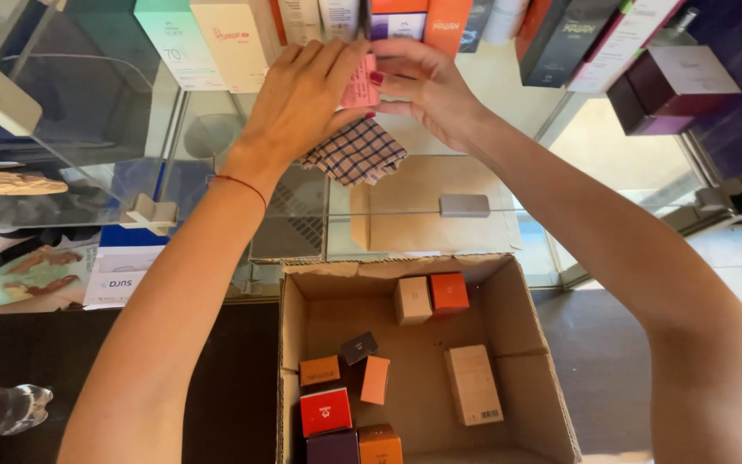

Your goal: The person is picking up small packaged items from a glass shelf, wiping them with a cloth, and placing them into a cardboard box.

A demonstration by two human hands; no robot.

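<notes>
Left hand (298, 94) and right hand (427, 86): both pinched shut on small pink box (361, 83), long axis upright, held between them at 12 o'clock. Checked cloth (358, 152) hanging below. Shelf boxes (234, 39) above. Open cardboard carton (521, 301) at 6 o'clock.

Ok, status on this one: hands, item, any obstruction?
Left hand and right hand both on small pink box at shelf. Checked cloth hangs beneath. Open cardboard carton below; nothing blocking.

Both arms are bare, without sleeves; a thin red string bracelet (242, 184) circles the left wrist, and the fingernails (376, 77) are painted red.
</notes>
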